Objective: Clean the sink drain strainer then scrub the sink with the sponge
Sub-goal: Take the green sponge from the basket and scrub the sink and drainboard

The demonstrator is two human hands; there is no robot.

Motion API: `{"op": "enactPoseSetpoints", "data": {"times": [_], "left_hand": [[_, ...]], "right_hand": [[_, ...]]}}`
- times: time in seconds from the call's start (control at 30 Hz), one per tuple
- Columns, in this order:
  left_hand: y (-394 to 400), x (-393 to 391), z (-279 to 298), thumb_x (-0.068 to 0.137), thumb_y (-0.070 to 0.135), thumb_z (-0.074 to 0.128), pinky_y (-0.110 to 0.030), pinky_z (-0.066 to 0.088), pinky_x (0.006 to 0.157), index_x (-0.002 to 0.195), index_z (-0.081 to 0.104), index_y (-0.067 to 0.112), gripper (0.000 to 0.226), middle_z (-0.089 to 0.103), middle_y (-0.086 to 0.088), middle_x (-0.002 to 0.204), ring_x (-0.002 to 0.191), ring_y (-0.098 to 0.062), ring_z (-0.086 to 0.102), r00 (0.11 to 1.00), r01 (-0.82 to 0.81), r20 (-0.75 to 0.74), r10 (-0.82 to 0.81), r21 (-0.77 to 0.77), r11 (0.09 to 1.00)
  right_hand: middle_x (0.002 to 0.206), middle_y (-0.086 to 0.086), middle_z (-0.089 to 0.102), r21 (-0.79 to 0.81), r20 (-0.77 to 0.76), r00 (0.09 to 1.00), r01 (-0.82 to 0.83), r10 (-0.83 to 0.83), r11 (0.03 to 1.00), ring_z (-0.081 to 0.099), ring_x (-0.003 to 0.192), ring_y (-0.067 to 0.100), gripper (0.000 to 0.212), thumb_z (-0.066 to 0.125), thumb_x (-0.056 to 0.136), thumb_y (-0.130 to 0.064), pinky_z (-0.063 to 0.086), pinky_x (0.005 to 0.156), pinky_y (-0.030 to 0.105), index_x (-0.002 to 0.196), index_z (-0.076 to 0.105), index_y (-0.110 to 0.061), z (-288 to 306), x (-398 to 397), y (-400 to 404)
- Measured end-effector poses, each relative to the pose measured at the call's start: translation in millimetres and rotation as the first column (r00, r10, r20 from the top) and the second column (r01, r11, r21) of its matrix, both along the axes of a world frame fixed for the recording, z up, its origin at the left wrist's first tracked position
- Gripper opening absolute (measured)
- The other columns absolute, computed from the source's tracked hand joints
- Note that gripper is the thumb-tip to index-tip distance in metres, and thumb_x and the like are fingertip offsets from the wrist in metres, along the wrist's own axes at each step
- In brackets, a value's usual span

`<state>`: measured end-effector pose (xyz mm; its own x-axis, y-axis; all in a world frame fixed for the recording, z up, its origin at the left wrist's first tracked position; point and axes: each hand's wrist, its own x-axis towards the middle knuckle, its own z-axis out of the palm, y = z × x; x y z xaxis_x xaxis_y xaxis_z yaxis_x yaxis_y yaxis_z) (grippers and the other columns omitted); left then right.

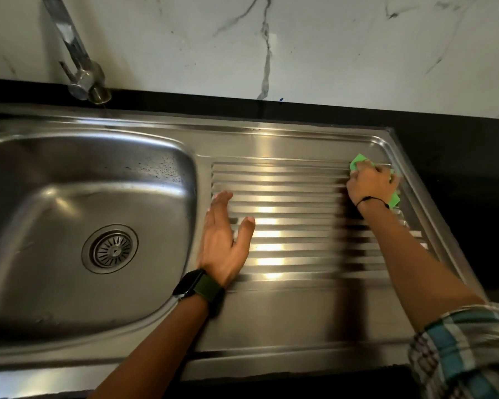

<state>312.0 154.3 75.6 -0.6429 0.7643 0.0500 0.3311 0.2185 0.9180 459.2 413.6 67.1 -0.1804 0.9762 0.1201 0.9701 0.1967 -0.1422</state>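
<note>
Right hand (370, 184) far out at the back right corner of the ribbed drainboard (294, 214), fingers curled down over a green sponge (357, 161) and pressing it onto the steel; green showing past the fingertips at the far side and again beside the wrist at the near right, the middle of the sponge hidden under the palm. Thin dark band (372, 199) around that wrist, checked sleeve (467, 352) pushed up the forearm. Somewhat blurred here, so exact finger placement on the sponge hard to tell. Left hand (224, 240) flat on the left end of the ribs, fingers straight and close together, thumb spread wide to the right, holding nothing; fingertips pointing away toward the back wall, resting just beside the rim that divides drainboard from basin. Black watch (189, 283) on a green strap at that wrist. Sink basin (69, 180) to the left of the left fingers, droplets speckled on its far wall. Drain strainer (110, 249) seated in the basin floor, left of the left palm and well apart from both hands. Faucet (78, 61) above the basin's back edge, far beyond the fingertips, against a white marble-patterned wall (300, 38). Black countertop (458, 156) right of the sponge-holding fingers.
</note>
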Motion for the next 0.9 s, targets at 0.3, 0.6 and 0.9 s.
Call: {"op": "enactPoseSetpoints", "data": {"times": [0.3, 0.6, 0.9], "left_hand": [[3.1, -2.8, -2.4, 0.079, 0.038, 0.041, -0.035, 0.028, 0.114, 0.141, 0.027, 0.013, 0.068, 0.031, -0.007, 0.150, 0.138, -0.019, 0.030, 0.996, -0.087, 0.020, 0.086, 0.055, 0.995], [-3.3, -8.9, -1.0, 0.079, 0.041, 0.038, -0.046, 0.031, 0.112, 0.144, 0.020, 0.011, 0.073, 0.027, -0.010, 0.151, 0.140, -0.024, 0.026, 0.985, -0.150, 0.099, 0.139, 0.117, 0.982], [-26.7, -24.7, 7.4, 0.087, 0.050, 0.031, -0.026, 0.039, 0.102, 0.126, 0.047, 0.024, 0.049, 0.051, 0.008, 0.129, 0.119, 0.007, 0.047, 0.793, -0.340, 0.565, 0.227, 0.102, 0.935]], "right_hand": [[0.133, 0.004, 0.052, -0.057, -0.059, 0.779, -0.627, 0.625, 0.777, 0.037, 0.128, 0.026, 0.039, 0.051, 0.083, -0.021, 0.020, 0.109, 0.044, 0.122, 0.053, -0.021, -1.4, -167.6, -115.8], [0.143, -0.001, 0.045, -0.127, -0.187, 0.517, -0.856, 0.836, 0.501, 0.031, 0.134, 0.022, 0.036, 0.049, 0.092, -0.020, 0.015, 0.112, 0.036, 0.128, 0.054, -0.025, 9.9, -166.0, -129.2], [0.121, 0.010, 0.064, -0.078, -0.234, 0.300, -0.954, 0.925, 0.290, 0.054, 0.119, 0.032, 0.037, 0.062, 0.077, -0.006, 0.036, 0.103, 0.050, 0.112, 0.067, -0.016, 13.2, -86.7, -201.4]]}}
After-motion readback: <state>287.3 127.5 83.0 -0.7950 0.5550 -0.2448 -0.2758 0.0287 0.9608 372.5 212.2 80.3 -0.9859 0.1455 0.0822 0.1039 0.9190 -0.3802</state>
